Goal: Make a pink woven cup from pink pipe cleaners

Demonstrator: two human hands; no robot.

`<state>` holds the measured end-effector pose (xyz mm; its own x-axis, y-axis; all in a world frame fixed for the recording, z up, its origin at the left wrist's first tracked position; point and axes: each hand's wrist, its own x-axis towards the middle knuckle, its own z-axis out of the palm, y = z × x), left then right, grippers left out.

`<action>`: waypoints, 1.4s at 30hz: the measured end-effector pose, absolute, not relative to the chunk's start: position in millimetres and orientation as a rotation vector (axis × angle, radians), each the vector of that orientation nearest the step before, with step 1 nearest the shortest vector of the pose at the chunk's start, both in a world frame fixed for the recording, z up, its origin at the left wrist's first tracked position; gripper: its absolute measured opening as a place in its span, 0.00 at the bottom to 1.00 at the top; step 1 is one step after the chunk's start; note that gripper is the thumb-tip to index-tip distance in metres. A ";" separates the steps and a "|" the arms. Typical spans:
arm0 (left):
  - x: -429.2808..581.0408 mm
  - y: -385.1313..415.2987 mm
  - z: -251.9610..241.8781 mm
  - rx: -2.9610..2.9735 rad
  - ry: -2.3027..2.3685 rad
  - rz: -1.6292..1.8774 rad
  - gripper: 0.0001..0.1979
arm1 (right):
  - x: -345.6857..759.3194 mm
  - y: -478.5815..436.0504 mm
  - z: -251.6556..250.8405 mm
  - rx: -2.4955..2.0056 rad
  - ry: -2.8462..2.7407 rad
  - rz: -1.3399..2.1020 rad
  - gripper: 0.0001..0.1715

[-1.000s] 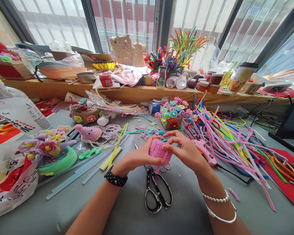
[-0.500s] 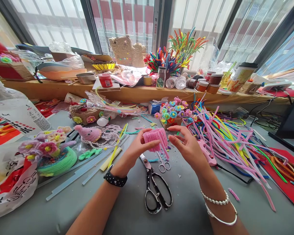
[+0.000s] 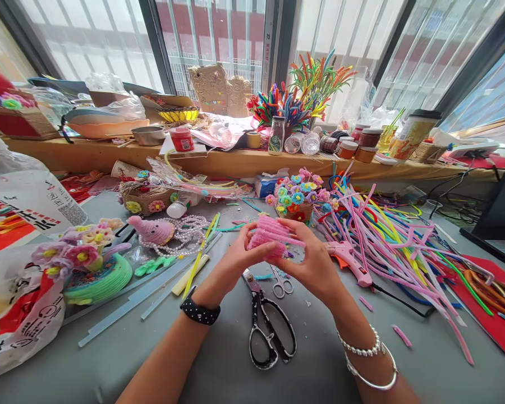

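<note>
My left hand [image 3: 231,261] is closed around the left side of a coil of fuzzy pink pipe cleaner [image 3: 265,233], its thumb lying across the front. My right hand [image 3: 317,266] grips the coil's right side, fingers over the top and thumb underneath. A loose pink strand points right between that thumb and fingers. Below the hands lie large black-handled scissors [image 3: 256,297] and small scissors [image 3: 283,289], both on the grey table. Right of my right hand is a pink glue gun [image 3: 353,261]. Two short pink offcuts [image 3: 402,336] lie near my right forearm.
Many loose pipe cleaners [image 3: 387,241] spread over the right side. A flower basket [image 3: 294,205] stands behind the hands. To the left are glue sticks [image 3: 126,311], a bead string [image 3: 189,227], a pink cone-shaped figure [image 3: 151,229] and a green flower piece [image 3: 105,280].
My right hand has moved left and closed on the coil, which has turned a little. The loose strand, hanging downward before, now points right. More of the glue gun shows.
</note>
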<state>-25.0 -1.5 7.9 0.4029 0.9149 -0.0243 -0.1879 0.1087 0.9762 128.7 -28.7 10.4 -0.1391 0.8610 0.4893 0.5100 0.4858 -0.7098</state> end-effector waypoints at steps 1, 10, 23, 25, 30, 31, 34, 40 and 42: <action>-26.4 -1.5 9.0 1.187 0.798 0.919 0.29 | 129.4 -28.7 11.2 -1.147 -1.805 0.463 0.30; -31.3 -1.5 13.5 1.186 0.771 0.792 0.22 | 134.0 -28.0 11.7 -1.082 -1.885 0.487 0.31; -28.9 -3.8 15.7 0.942 0.597 0.932 0.22 | 139.9 -24.3 13.7 -1.137 -1.521 0.562 0.22; -30.1 -3.1 15.3 0.902 0.570 0.940 0.22 | 150.0 -24.2 15.1 -1.184 -1.465 0.542 0.23; -29.6 -1.4 16.9 0.814 0.566 0.951 0.23 | 203.0 -30.5 2.8 -1.567 -1.421 0.404 0.23; -29.1 -1.1 17.0 0.798 0.579 0.957 0.23 | 215.3 -32.4 -3.5 -1.687 -1.451 0.344 0.23; -28.1 -0.5 16.1 0.776 0.602 0.984 0.23 | 244.2 -37.8 -24.9 -1.957 -1.477 0.079 0.21; -29.4 0.5 13.9 0.768 0.610 1.037 0.19 | 251.6 -35.2 -51.9 -2.201 -1.716 -0.037 0.20; -29.5 0.7 14.1 0.772 0.593 1.034 0.19 | 248.6 -31.2 -54.1 -2.272 -1.772 -0.065 0.17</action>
